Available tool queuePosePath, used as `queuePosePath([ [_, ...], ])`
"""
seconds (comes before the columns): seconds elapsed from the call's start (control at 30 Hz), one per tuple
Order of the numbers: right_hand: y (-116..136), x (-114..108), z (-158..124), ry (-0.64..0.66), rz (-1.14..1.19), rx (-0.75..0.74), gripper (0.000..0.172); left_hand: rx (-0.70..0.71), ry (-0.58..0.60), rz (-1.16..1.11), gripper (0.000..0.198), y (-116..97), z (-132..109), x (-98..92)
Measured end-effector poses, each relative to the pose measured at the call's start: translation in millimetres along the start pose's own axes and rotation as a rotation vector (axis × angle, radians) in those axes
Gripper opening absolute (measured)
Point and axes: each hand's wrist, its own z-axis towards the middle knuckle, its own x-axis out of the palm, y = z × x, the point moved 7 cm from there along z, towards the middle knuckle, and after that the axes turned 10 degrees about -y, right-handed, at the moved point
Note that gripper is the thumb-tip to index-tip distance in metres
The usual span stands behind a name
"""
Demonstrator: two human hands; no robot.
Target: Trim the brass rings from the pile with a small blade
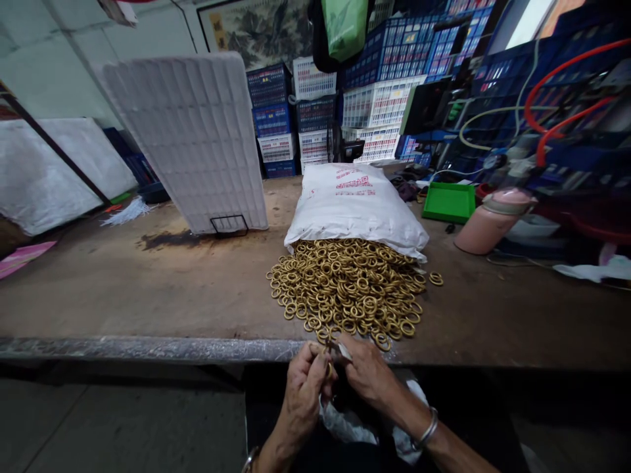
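Observation:
A heap of several brass rings spills from the open mouth of a white sack onto the brown workbench. At the bench's near edge my left hand is closed in a pinch on a brass ring. My right hand is closed on a small silvery tool whose tip meets that ring. Both hands touch each other just below the heap. A metal bracelet circles my right wrist. White plastic lies in my lap under the hands.
A white ribbed panel leans upright at the back left. A green tray and a pink bottle lie to the right. Stacked blue and white crates fill the back. Red hoses and cables hang at the right.

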Motion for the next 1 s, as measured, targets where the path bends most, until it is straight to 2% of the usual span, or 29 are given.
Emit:
queuePosePath([
  [0.13,15,1,-6,0.009,0.027,-0.052,0.021,0.002,0.005,0.017,0.032,4,2,-1.9],
  [0.5,17,7,-9,0.085,0.032,-0.041,0.024,0.03,0.004,0.043,0.035,9,0,-7.5],
  [0.77,15,15,-6,0.11,-0.155,0.013,0.019,-0.02,-0.004,-0.032,0.033,25,1,-16.1],
  [0.83,16,14,-4,0.098,-0.198,0.015,0.021,-0.023,-0.016,-0.041,0.033,22,-3,-17.2],
  [0.93,7,10,1,0.067,-0.299,0.035,0.025,0.053,-0.017,-0.012,0.032,4,-19,-14.1],
  [1.0,-2,7,5,0.047,-0.363,0.047,0.026,0.124,0.045,-0.016,0.031,-12,-31,-6.5],
])
